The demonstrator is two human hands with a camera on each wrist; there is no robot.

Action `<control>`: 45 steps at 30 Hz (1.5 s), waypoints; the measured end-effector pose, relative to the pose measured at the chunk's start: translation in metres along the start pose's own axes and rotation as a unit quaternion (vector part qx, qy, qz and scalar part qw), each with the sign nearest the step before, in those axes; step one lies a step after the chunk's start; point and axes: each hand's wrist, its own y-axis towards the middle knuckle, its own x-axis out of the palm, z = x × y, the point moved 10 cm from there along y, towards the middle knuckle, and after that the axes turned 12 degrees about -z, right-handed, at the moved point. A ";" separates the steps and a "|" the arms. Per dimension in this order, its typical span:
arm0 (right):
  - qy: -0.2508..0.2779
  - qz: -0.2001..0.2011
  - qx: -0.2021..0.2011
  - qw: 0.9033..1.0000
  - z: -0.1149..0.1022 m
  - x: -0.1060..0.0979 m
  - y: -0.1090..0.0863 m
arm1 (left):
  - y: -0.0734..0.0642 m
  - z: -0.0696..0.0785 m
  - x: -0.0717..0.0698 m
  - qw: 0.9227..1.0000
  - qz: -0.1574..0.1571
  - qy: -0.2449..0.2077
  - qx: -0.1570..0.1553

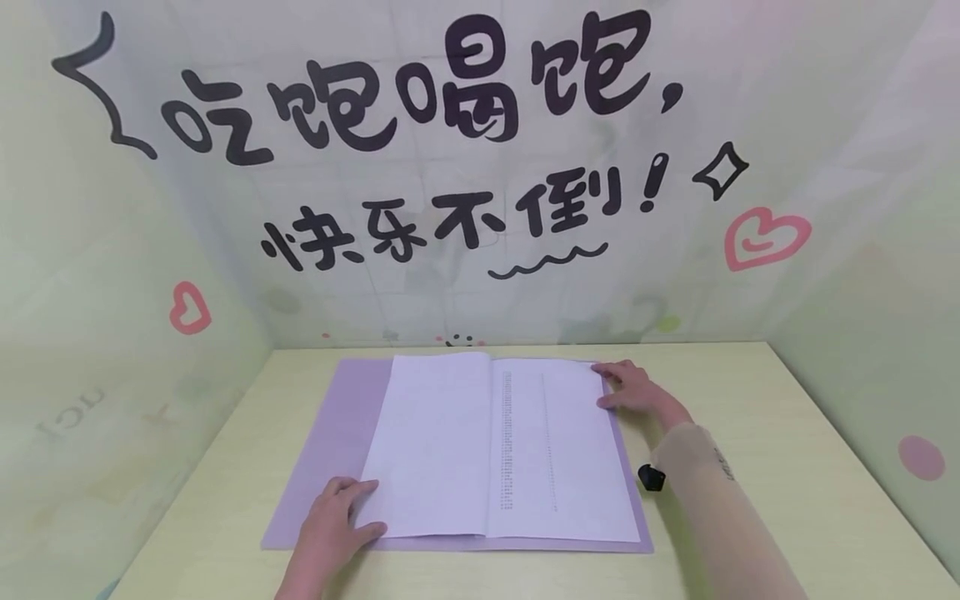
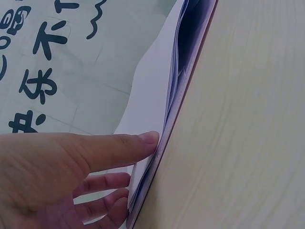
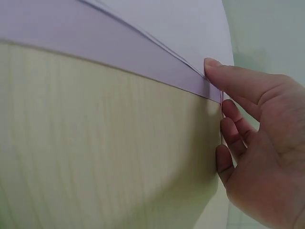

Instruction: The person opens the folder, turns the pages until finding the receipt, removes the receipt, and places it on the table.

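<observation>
A booklet of white pages (image 1: 431, 442) lies open on a larger purple cover (image 1: 318, 467) on the table. Its left page is blank; the right page (image 1: 577, 458) carries a narrow column of small print. At the lower left of the pages rests my left hand (image 1: 330, 521), its thumb straight along the bottom edge of the paper (image 2: 147, 109) and its other fingers relaxed on the sheet. My right hand (image 1: 633, 390) is at the upper right corner, where thumb and forefinger pinch the page edge (image 3: 167, 50); the remaining fingers curl loosely beside the cover.
The pale wooden table (image 1: 795, 467) extends around the booklet. A small black object (image 1: 652, 477) sits beside the right sleeve (image 1: 720, 508). Behind the table hangs a light backdrop (image 1: 450, 300) with large black lettering, and similar sheets flank both sides.
</observation>
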 end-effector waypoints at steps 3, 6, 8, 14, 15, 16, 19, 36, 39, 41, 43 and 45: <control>-0.018 0.018 0.000 1.000 0.000 0.001 0.001 | 0.000 0.000 -0.002 1.000 -0.001 0.000 0.002; -0.026 0.026 -0.005 0.999 -0.004 0.003 -0.001 | 0.000 0.000 -0.003 1.000 -0.001 0.001 0.004; -0.020 0.028 -0.013 0.999 -0.007 0.004 -0.001 | 0.001 0.001 -0.004 1.000 -0.001 0.002 0.006; 0.021 0.024 -0.013 0.999 -0.010 0.007 0.000 | 0.002 0.000 -0.007 1.000 0.000 0.002 0.009; 0.028 0.026 -0.012 0.999 -0.009 0.007 0.000 | 0.003 0.000 -0.007 1.000 0.000 0.002 0.009; 0.034 0.030 -0.010 0.999 -0.008 0.007 -0.001 | 0.003 0.000 -0.008 1.000 0.001 0.003 0.010; 0.042 0.047 -0.009 0.998 -0.006 0.007 -0.002 | 0.003 0.000 -0.008 1.000 0.002 0.006 0.013; 0.083 0.034 -0.063 0.994 -0.021 0.002 -0.012 | 0.005 -0.004 -0.013 1.000 0.000 -0.004 0.015; 0.084 0.020 -0.078 0.993 -0.027 0.000 -0.014 | 0.006 -0.005 -0.013 1.000 -0.001 -0.005 0.016; 0.087 0.017 -0.082 0.993 -0.030 -0.003 -0.014 | 0.007 -0.005 -0.013 1.000 -0.002 -0.005 0.016; 0.092 0.019 -0.084 0.992 -0.033 -0.006 -0.016 | 0.007 -0.006 -0.013 1.000 -0.003 -0.005 0.017; 0.102 0.022 -0.086 0.991 -0.036 -0.011 -0.017 | 0.008 -0.007 -0.012 1.000 -0.005 -0.007 0.015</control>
